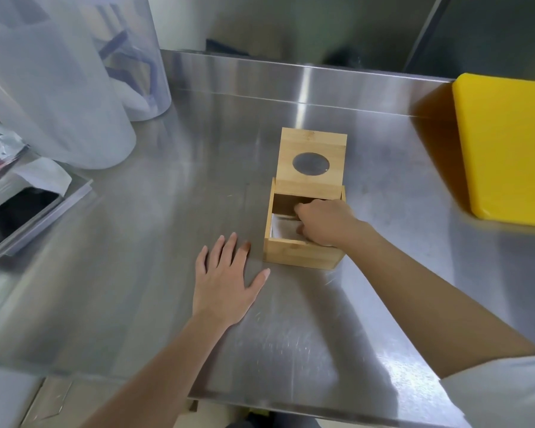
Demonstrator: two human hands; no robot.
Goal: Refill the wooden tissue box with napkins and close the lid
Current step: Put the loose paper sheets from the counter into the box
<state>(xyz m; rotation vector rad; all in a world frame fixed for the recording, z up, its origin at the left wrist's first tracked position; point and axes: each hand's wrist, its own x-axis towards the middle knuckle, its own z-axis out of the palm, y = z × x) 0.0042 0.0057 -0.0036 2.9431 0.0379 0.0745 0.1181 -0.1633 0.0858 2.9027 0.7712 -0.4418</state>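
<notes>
Napkins [283, 228] are my concern, and they lie white inside the wooden tissue box [301, 253], which stands on the steel bench [167, 211] a little right of centre.

Nearest to me, my left hand [226, 281] rests flat on the bench, palm down, fingers spread, holding nothing, with its fingertips just beside the box's near left corner but not touching it. That is the first risk I see: the box is unbraced, so a hard push could slide it across the smooth steel.

Beyond it, my right hand [323, 220] reaches in from the right over the near wall, wrist bent down, fingers curled into the cavity on top of the napkins. I cannot tell whether they pinch a napkin or only press on the stack. If the stack sits crooked or too high, I judge the lid will not seat.

Farther still, the lid [311, 143] with its round hole stands raised at the box's far edge. It could drop onto my knuckles if jolted.

At the far right lies a yellow board [507, 143], and at the far left stand translucent containers [59, 88].
</notes>
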